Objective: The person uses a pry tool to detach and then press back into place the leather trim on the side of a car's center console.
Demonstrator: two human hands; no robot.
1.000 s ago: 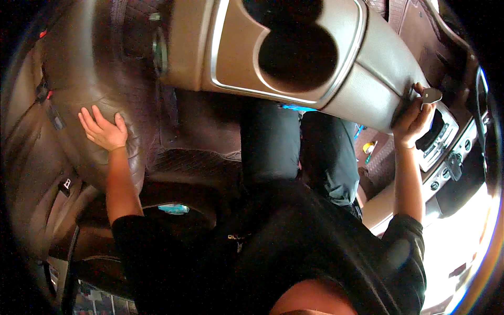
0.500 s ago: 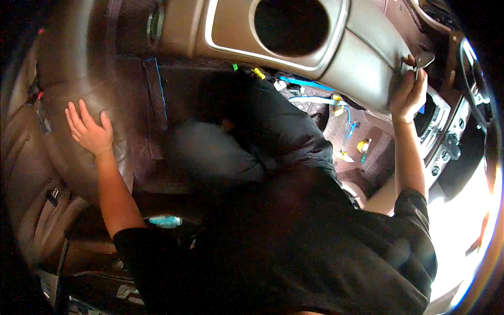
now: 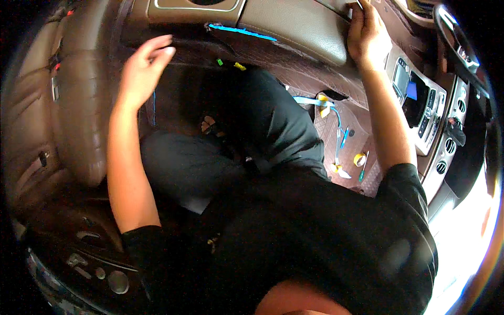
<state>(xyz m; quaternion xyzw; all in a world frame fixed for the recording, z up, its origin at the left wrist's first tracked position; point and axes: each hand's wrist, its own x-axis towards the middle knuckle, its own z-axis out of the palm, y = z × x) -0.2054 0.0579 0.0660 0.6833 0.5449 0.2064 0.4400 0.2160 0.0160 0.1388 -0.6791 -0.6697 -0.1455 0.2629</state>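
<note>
Inside the car cabin, the person leans over the gap between the front seats, dark shirt and dark trousers filling the middle of the view. The right hand [image 3: 367,37] reaches up to the far end of the tan centre console [image 3: 294,23], its fingers curled over the console's upper edge and gripping it; whether anything small is pinched between the fingers cannot be told. The console lies across the top of the picture, with a recessed cup-holder panel [image 3: 197,4] just showing at the upper rim and a strip of blue tape [image 3: 241,31] along its lower edge.

The left hand [image 3: 142,71] hangs in the air with fingers loosely spread and slightly bent, holding nothing, just beside the brown leather seat [image 3: 79,110] (its side bolster bulges at the left) and not touching it.

On the quilted brown floor mat [image 3: 336,121] below the console lie a blue ribbon-like cable [image 3: 338,123], a small roll of yellow tape [image 3: 359,159] and a green-handled screwdriver [image 3: 363,169], near one another. To the right stands the dashboard with its centre screen [image 3: 412,92] and round air vents [image 3: 443,155].
</note>
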